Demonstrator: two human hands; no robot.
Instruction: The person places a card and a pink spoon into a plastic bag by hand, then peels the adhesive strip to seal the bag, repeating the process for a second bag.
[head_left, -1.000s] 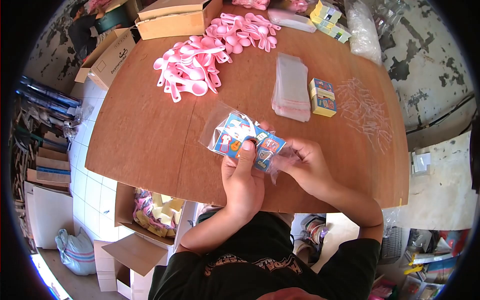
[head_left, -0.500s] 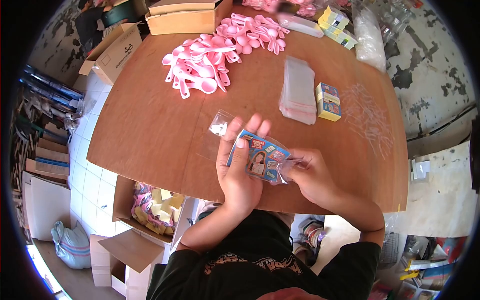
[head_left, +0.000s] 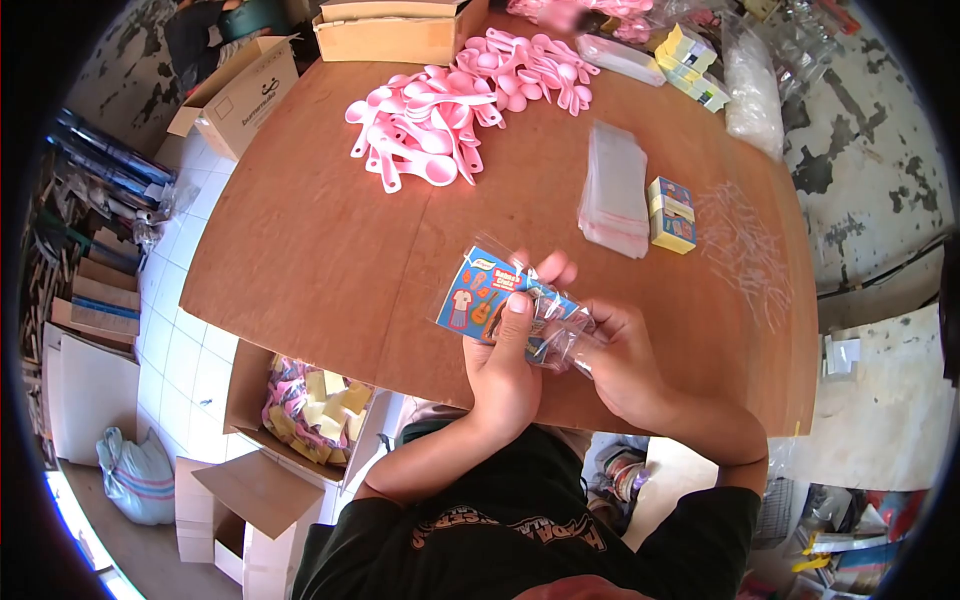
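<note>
My left hand is closed on a blue printed card, its thumb pressed on the front. Clear plastic surrounds the card, and its crumpled end is pinched in my right hand. Part of the card is hidden behind my left thumb and the shiny plastic. Beyond my hands lies a stack of clear plastic bags. Beside it stands a banded bundle of blue and yellow cards. A heap of pink plastic spoons sits farther off on the table.
On the wooden table, thin clear strips are scattered at the right. A cardboard box stands at the far edge. Below the left edge, an open box holds pink and yellow packed items. A person is at the far left.
The card has turned and now reaches farther left past my left thumb, showing more of its printed face. My left hand has moved slightly right, its fingers now more curled behind the card.
</note>
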